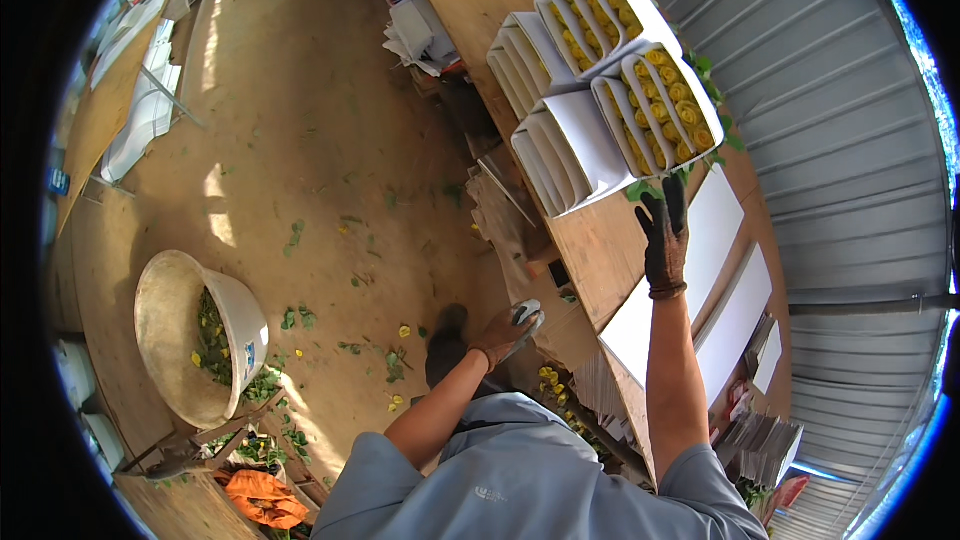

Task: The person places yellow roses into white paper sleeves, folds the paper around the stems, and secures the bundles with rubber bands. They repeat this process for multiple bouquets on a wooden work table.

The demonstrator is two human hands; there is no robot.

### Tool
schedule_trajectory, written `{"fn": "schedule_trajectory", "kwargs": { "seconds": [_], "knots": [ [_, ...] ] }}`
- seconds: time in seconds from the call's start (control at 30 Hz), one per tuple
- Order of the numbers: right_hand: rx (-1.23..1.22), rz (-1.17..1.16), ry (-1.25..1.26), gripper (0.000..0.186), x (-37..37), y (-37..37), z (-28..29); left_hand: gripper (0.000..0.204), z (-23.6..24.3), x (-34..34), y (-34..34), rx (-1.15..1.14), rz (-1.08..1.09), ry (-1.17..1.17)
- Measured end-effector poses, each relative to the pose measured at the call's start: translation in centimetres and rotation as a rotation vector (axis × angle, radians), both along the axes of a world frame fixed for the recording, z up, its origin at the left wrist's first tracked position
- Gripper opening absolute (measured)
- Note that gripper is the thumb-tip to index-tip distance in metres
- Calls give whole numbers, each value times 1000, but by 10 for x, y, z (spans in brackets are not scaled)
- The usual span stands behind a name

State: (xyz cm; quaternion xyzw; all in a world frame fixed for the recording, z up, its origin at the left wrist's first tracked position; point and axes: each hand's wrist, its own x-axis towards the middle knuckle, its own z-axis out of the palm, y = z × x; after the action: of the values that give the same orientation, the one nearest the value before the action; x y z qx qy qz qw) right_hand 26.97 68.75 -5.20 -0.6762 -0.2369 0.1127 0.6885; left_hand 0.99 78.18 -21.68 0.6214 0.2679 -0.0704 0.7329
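My right hand, in a dark glove with brown cuff, is open, fingers extended toward the near edge of a packed flower box holding rows of yellow roses with leaves beneath. Another rose box lies behind it, beside two white boxes with divided layers. Long white cardboard sheets lie on the wooden bench under my right hand. My left hand, also gloved, is closed lower down beside the bench; whether the pale grey patch at its fingers is glove or a held object I cannot tell.
A large pale tub with leaves stands at left on the floor, which has scattered leaves and petals. Another bench runs along the far left. An orange cloth lies at lower left. A corrugated wall borders the right.
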Motion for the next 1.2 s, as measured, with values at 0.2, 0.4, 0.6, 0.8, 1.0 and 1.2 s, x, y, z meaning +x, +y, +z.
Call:
{"fn": "schedule_trajectory", "kwargs": {
  "seconds": [0.2,0.4,0.6,0.8,1.0,1.2],
  "knots": [
    [-300,180,57,56,-61,-75,33,58,8,9,-21,113,7,-250],
    [-548,31,-51,42,-102,-288,106,63,113,53,-105,506,-352,-566],
    [-841,-426,-353,38,-137,-534,196,98,96,78,-225,1086,-821,-525],
    [-1357,-1103,-572,58,-176,-854,175,93,53,87,-272,1248,-836,-412],
    [-1549,-1133,-497,42,-201,-865,124,78,79,91,-288,1325,-823,-368],
    [-1256,-1294,-805,17,-203,-858,131,50,70,117,-273,1280,-807,-710]
  ]
}}
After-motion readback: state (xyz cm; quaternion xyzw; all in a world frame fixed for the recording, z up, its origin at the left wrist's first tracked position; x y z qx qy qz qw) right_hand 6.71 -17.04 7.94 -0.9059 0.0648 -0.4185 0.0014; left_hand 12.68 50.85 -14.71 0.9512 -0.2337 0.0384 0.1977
